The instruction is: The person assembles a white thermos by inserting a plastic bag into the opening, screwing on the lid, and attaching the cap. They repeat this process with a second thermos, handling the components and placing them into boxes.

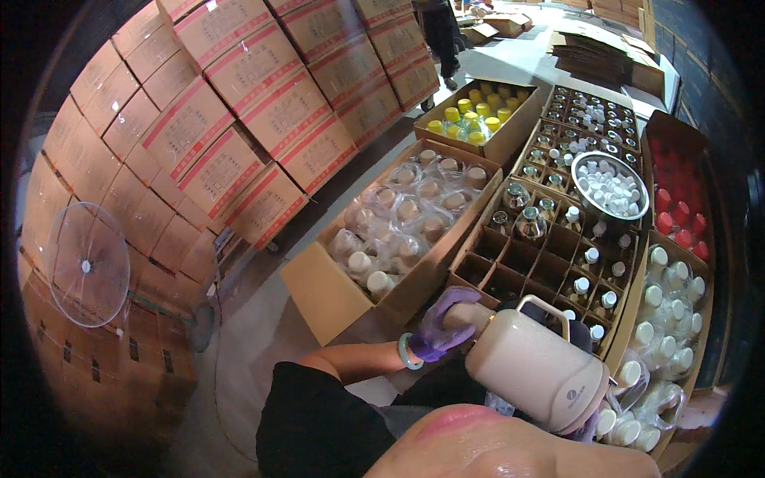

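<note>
A large beige insulated jug [535, 368] with a loop handle lies tilted across my lap, its top toward the left. My left hand [446, 328], in a purple glove with a pale bangle at the wrist, is closed round the jug's light brown lid [466, 315]. At the jug's base, my right hand [590, 429] shows only as a bit of purple glove; its fingers are mostly hidden behind the jug. Beyond the jug stands a divided carton [532, 263] of clear glass containers and small white-capped bottles.
A carton [335, 291] of plastic-wrapped jugs stands left. Yellow-capped bottles [470, 119] fill a box behind it. A metal bowl [580, 185] of white caps rests on the dividers. White-lidded jugs [668, 346] and red-capped bottles [681, 213] line the right. Stacked cartons [239, 103] and a fan [86, 267] are left.
</note>
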`<state>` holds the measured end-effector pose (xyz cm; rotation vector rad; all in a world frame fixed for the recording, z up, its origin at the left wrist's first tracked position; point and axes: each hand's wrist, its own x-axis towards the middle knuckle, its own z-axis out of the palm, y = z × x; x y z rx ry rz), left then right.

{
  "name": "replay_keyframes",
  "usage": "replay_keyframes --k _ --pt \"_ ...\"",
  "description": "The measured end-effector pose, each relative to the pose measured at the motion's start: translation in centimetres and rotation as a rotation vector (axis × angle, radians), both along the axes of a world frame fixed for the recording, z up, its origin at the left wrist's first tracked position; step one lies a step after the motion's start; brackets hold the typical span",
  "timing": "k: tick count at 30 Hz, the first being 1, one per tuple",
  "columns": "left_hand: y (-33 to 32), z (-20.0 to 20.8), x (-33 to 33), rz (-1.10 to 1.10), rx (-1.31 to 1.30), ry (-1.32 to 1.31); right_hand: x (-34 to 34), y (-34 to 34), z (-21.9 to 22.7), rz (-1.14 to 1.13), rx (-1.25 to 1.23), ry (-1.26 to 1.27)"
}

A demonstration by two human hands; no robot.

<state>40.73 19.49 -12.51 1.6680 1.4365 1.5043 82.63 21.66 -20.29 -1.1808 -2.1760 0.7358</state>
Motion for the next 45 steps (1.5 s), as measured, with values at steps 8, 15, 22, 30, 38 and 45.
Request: replay_keyframes --k 8,15,22,30,38,45 --pt "-0.5 4.6 -1.3 -0.172 0.482 0.313 -1.0 0.0 0.6 -0.020 -0.043 0.023" --pt "0.8 -0.8 -1.9 -0.292 0.000 -0.266 -1.0 0.1 1.4 -0.055 -0.058 0.052" --pt "-0.5 -2.1 -0.9 -0.264 -0.729 -1.024 -2.2 1.3 2.7 -0.022 -0.104 0.206" --pt "-1.0 -4.4 -1.2 -0.073 -0.681 -0.828 -2.7 -0.3 0.3 0.018 -0.134 0.006" --pt "-2.0 -4.6 -0.6 0.002 -0.723 -0.756 -3.5 0.4 0.6 0.031 -0.278 0.156" --pt "-1.7 -3.9 -0.9 -0.063 -0.557 -0.680 -2.9 0.5 -0.8 0.074 -0.101 0.048"
